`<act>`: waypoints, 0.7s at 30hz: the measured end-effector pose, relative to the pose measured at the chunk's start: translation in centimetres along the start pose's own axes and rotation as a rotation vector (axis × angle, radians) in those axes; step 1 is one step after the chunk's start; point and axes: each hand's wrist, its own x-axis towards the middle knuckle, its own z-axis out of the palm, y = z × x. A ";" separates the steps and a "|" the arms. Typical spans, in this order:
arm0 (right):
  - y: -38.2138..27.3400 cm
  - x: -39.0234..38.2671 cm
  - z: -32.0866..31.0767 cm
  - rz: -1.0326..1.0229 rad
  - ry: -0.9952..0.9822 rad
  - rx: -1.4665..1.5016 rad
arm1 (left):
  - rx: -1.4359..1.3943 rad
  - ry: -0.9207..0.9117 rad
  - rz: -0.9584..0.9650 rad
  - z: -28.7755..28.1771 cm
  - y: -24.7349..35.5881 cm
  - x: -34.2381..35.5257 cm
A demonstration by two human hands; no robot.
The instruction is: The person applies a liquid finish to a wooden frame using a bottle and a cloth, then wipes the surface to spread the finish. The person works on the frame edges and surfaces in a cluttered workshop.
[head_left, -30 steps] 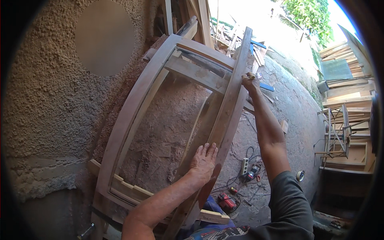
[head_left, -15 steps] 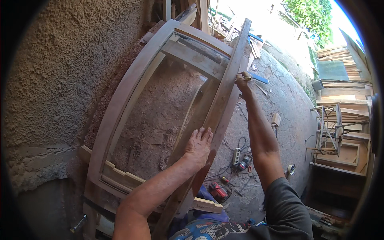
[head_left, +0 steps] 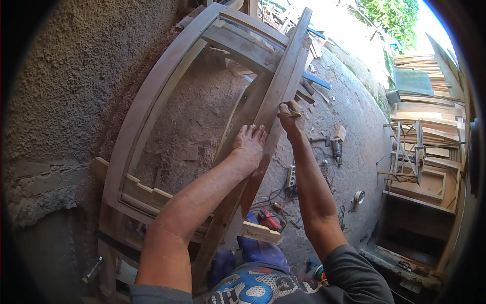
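Note:
A long straight wooden board (head_left: 275,93) lies along the right side of a large wooden frame (head_left: 157,93) with a curved outer left side. My left hand (head_left: 248,148) rests flat on the board, fingers stretched out and pointing away from me. A little farther up, at the board's right edge, my right hand (head_left: 288,120) is closed around a small yellowish, pencil-like stick (head_left: 296,115). Its tip is hard to make out. A crosspiece (head_left: 243,48) spans the far end of the frame.
A rough wall (head_left: 91,66) rises at the left. Pale wooden supports (head_left: 259,232) lie under the frame. On the dusty floor are a power strip (head_left: 291,176), a red tool (head_left: 269,219), cords and a tape roll (head_left: 359,197). Stacked boards (head_left: 430,114) and a metal stand (head_left: 407,152) are at right.
My right hand has come down the board's edge toward me, closer to my left hand. My left hand sits slightly farther up the board. The whole view has shifted a little.

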 end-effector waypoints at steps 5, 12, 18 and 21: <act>0.4 -4.6 0.6 0.027 -0.027 0.078 | 0.002 0.034 0.001 1.2 -0.5 0.6; -1.1 -4.1 -0.8 0.075 -0.097 0.187 | 0.031 0.047 -0.044 2.0 -0.4 1.7; 1.4 3.6 -3.6 0.114 0.043 0.436 | 0.039 0.106 -0.036 3.1 -0.1 3.0; 1.5 6.5 -3.3 0.124 0.052 0.432 | 0.073 0.074 -0.041 2.8 0.4 3.0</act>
